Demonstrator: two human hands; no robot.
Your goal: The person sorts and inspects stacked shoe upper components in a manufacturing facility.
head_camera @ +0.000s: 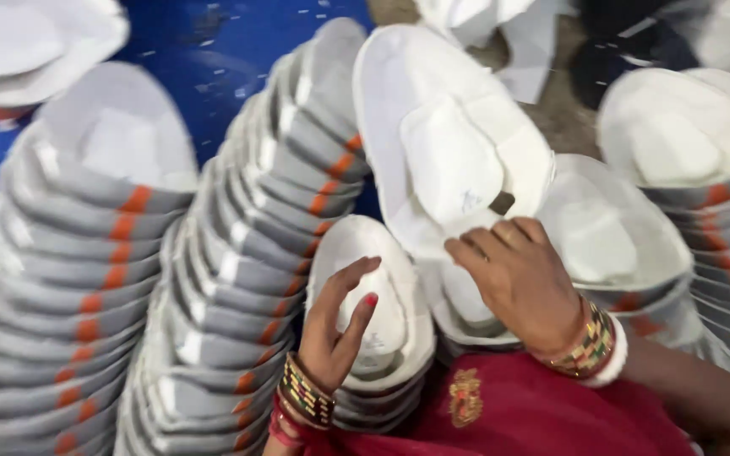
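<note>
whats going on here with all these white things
A person sits among tall stacks of white shoe uppers with grey and orange side stripes. The right hand grips the lower edge of one upper, held tilted with its white inside facing up. The left hand rests with fingers curled on the top piece of a short stack close in front. More stacks stand to the left and right, over a blue sheet.
</note>
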